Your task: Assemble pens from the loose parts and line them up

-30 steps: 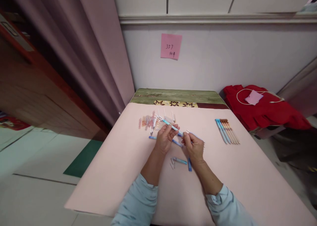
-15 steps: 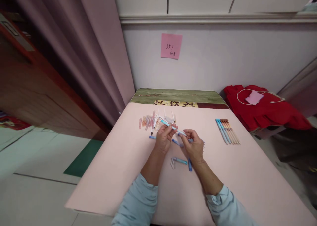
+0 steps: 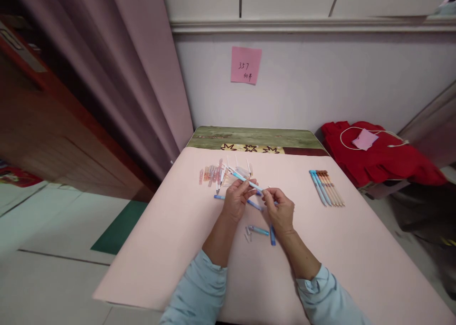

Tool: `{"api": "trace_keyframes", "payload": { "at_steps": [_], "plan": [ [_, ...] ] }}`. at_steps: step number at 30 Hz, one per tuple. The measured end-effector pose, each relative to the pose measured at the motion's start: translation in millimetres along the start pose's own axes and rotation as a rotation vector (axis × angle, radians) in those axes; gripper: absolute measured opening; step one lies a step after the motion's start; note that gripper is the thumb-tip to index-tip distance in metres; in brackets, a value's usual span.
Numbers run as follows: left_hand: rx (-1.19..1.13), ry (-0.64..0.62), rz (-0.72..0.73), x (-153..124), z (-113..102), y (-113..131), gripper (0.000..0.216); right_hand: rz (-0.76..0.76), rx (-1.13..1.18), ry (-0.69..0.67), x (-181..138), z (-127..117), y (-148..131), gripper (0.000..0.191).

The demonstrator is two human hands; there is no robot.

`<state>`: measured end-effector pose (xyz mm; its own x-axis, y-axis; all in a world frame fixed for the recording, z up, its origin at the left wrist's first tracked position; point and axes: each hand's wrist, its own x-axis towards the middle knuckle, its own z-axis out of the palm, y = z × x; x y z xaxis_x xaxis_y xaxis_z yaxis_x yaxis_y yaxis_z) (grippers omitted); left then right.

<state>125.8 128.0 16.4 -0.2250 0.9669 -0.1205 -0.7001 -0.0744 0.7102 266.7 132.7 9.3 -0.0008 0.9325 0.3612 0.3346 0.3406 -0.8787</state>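
Note:
Over the middle of the pink table (image 3: 178,249) my left hand (image 3: 237,200) pinches a light blue pen barrel (image 3: 245,179) that slants up to the left. My right hand (image 3: 280,212) is closed at the barrel's lower right end, fingertips pinched on a small part I cannot make out. Loose blue pen pieces (image 3: 261,231) lie just below my hands, and another blue piece (image 3: 219,197) lies left of my left hand. A pile of orange and clear pen parts (image 3: 217,174) sits just beyond my left hand.
A row of several finished blue and orange pens (image 3: 327,188) lies at the table's right side. Beyond the table are a green patterned cloth (image 3: 254,137), a red cloth with a white cable (image 3: 377,156) on the right, a pink note (image 3: 245,65) on the wall and a curtain (image 3: 142,73) on the left.
My right hand has closed in on the lower end of the pen barrel, fingertips moving slightly left. My left hand has kept the barrel nearly still.

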Motion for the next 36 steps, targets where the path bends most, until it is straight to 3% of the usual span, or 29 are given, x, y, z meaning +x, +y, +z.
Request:
{"api": "trace_keyframes", "payload": {
  "at_steps": [10, 16, 20, 36],
  "plan": [
    [-0.015, 0.017, -0.007, -0.9, 3.2, -0.3, 0.022, -0.006, 0.029, -0.038, 0.2, 0.8, 6.6, 0.041],
    [-0.053, 0.055, 0.026, 1.0, 3.3, 1.2, 0.02, -0.047, 0.018, 0.028, 0.4, 3.0, -0.5, 0.037],
    [-0.043, 0.045, 0.017, -0.1, 3.9, 1.6, 0.02, -0.047, -0.003, 0.029, 0.1, 2.4, -3.3, 0.023],
    [-0.023, -0.02, -0.008, -2.3, 3.1, 1.1, 0.022, -0.037, 0.008, -0.063, -0.8, -0.7, 3.2, 0.036]
  ]
}}
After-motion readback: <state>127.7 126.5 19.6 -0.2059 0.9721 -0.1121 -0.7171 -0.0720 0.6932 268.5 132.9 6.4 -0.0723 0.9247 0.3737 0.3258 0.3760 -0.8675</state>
